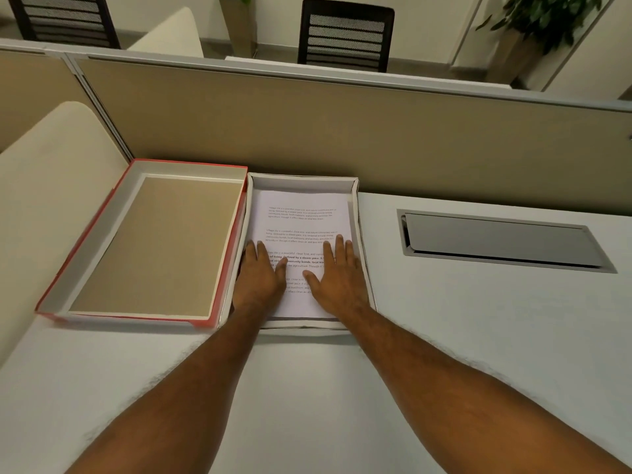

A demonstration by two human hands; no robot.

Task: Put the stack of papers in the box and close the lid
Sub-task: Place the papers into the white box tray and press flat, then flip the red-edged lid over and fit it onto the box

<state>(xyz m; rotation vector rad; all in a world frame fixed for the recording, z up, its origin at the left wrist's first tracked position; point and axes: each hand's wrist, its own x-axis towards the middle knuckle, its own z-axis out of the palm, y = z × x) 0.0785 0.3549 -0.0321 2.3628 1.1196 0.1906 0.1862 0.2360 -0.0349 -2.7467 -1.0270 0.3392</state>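
A stack of printed white papers (302, 217) lies flat inside the shallow white box (355, 206) at the middle of the desk. My left hand (261, 278) rests palm down on the lower left of the top sheet, fingers spread. My right hand (337, 273) lies flat on the lower right of the sheet, fingers apart. Neither hand grips anything. The red-edged lid (150, 241) sits upside down to the left of the box, touching its left wall, with its brown inside facing up.
A beige partition (342, 131) runs right behind the box and lid. A grey cable hatch (502, 239) is set into the white desk (478, 336) to the right. A cream cushion (51, 172) borders the lid's left side.
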